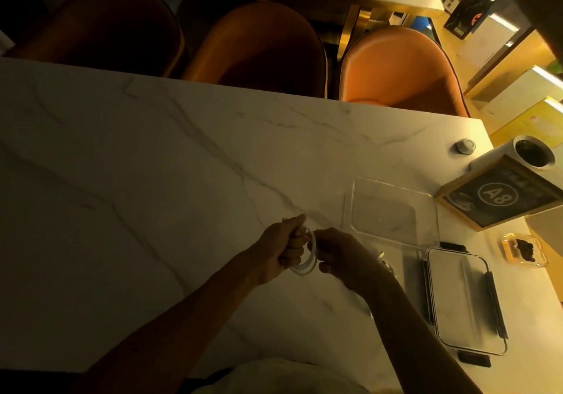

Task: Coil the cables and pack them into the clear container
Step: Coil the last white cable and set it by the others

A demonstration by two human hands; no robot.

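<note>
Low in the frame, just right of centre, the left hand has its fingers curled round a small white cable, wound into a few stacked loops. The right hand sits just beside it with fingers curled at the coil's right edge; it appears to pinch a strand there, though the dim light hides the fingertips.

The step in hand looks like finishing the coil. To do it well, the left hand should hold the loops flat against each other while the right feeds the remaining tail round in the same direction, matching the size of the loops already made. The free end is best tucked through the coil, or it may spring open when released. A coil this small should fit the box easily.

The clear container stands open and apparently empty on the marble table, to the right of the hands and a little higher in the frame. Its lid, with dark clips, lies lower right.

The only readable writing is "A8" inside a circle on a dark wood-framed sign at the right edge, seen upside down. Boxes in the upper right corner carry print too small to read.
</note>
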